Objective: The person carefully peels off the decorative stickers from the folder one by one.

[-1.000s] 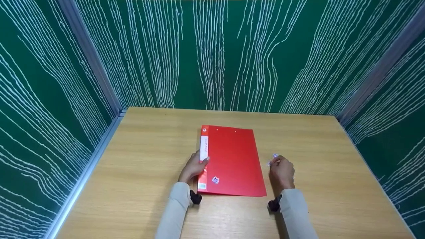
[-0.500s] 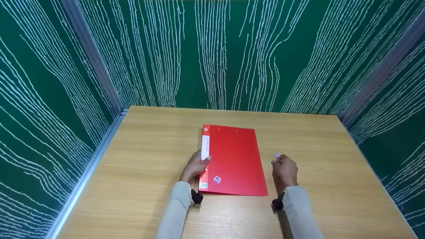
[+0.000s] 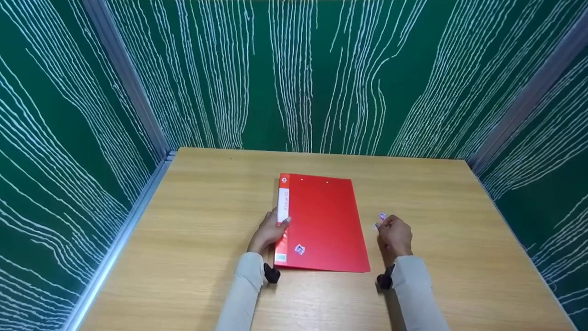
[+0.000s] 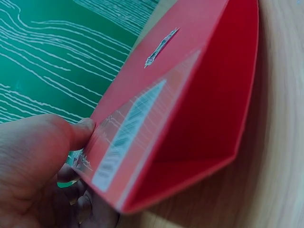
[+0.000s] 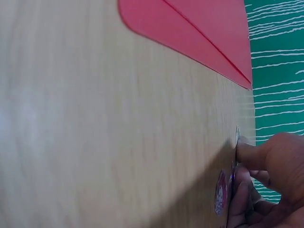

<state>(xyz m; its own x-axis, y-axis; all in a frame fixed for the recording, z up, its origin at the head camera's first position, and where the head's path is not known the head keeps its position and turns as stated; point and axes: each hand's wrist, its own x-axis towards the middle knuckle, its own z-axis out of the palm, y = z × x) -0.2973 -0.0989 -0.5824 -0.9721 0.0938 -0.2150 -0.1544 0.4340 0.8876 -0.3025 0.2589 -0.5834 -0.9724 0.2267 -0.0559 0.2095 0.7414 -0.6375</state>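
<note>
A red clip file (image 3: 324,220) lies on the table with its spine to the left and a small sticker (image 3: 299,249) on its lower left cover. My left hand (image 3: 268,232) grips the spine, thumb over its edge and fingers along the side, as the left wrist view shows. To the right of the file, my right hand (image 3: 396,234) is low over the table with curled fingers, pinching at small stickers (image 3: 382,216). In the right wrist view a round pinkish sticker (image 5: 221,192) shows beside the fingertips (image 5: 243,173). The other fingers partly hide the stickers.
The wooden table (image 3: 206,197) is bounded by green walls (image 3: 257,92) with white wavy lines. A metal rail (image 3: 115,248) runs along its left edge. A black camera mount (image 3: 385,278) sits at the right wrist, and another at the left.
My right hand has shifted slightly right, its fingertips staying at the small stickers. The left hand and the clip file have hardly moved.
</note>
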